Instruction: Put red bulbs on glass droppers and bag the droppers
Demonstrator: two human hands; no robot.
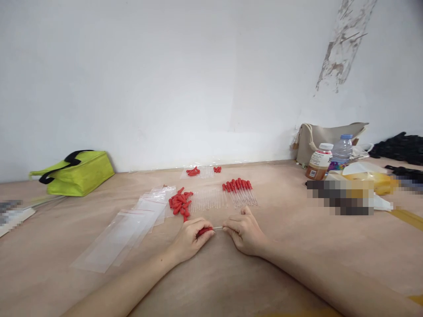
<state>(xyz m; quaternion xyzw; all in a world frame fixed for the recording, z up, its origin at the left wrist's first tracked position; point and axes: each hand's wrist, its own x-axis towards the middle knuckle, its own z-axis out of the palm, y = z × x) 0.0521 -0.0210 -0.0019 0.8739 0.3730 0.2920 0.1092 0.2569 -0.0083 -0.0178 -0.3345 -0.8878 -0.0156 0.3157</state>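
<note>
My left hand [192,237] is closed around a red rubber dropper bulb [205,231]. Opposite it, my right hand [246,232] pinches a thin clear dropper tube [218,228], whose end meets the bulb between the two hands. Just beyond my left hand lies a pile of loose red bulbs [180,203]. A row of bare clear tubes [208,199] is laid out side by side to the right of that pile. Further right, several droppers with red bulbs fitted [237,186] lie in a row. My fingers hide part of the bulb and most of the tube.
Clear zip bags [114,233] lie at the left, near a lime-green bag [81,174]. By the wall is a small group of red bulbs and tubes [193,171]. At the right stand a brown drink bottle [319,163], a clear bottle [342,152] and a beige bag [306,145].
</note>
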